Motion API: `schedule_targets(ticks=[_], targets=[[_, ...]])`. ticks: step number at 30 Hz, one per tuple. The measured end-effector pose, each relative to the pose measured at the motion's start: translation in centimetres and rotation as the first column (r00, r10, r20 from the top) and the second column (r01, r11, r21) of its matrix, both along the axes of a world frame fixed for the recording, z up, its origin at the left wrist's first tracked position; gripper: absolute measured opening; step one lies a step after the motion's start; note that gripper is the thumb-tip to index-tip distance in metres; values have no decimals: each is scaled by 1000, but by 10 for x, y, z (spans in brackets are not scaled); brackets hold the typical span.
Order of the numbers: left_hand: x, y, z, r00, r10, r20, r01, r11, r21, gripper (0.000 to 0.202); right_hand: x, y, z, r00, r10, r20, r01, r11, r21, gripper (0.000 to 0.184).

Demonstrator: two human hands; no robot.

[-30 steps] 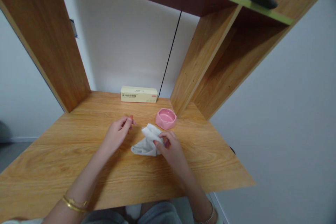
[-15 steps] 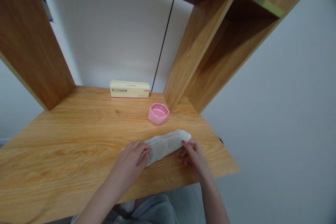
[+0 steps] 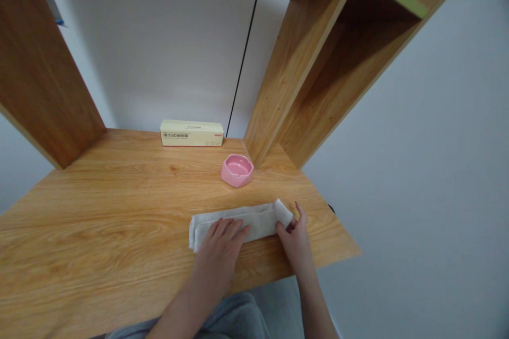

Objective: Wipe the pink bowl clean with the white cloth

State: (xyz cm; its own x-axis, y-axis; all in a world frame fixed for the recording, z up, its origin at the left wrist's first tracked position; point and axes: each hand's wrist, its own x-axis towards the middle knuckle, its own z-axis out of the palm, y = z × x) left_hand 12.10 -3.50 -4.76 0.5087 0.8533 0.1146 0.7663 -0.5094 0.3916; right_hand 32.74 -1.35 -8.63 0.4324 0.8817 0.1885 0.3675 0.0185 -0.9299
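A whitish cloth (image 3: 258, 221), folded into a long strip, lies slantwise near the front of the wooden tabletop. Its right end is turned up and over in a short flap. My left hand (image 3: 222, 241) rests on the strip's middle, palm down with the fingers stretched out. At the flap is my right hand (image 3: 295, 235), its thumb on the near edge and its fingers behind, closed on the cloth end. Part of the strip is hidden beneath my left hand.
A pink angular ashtray (image 3: 237, 171) stands just beyond the cloth. Behind it, a cream cling film box (image 3: 191, 134) lies along the wall. Upright wooden panels (image 3: 299, 71) rise at the right, with another panel (image 3: 51, 74) at the left. The tabletop's edge (image 3: 338, 262) runs close in front.
My left hand has moved right from the strip's left end to its middle and flattened. The cloth's right end is now folded over, with my right hand at it. The view has shifted slightly.
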Motion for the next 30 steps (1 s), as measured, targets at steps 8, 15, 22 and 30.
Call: schedule_targets(ticks=[8, 15, 22, 30], targets=[[30, -9, -12, 996, 45, 71, -51, 996, 78, 37, -15, -8, 30, 999, -12, -50, 17, 994, 105, 47], [-11, -21, 1, 988, 108, 109, -118, 989, 85, 38, -87, -11, 53, 946, 209, 247, -245, 961, 126, 45], [-81, -28, 8, 900, 418, 125, -428, 901, 68, 18, -132, -20, 39, 703, 526, 479, -546, 831, -111, 49], [-62, -25, 10, 924, 210, 320, -283, 938, 201, 34, -86, -14, 45, 874, 314, 370, -344, 939, 16, 25]])
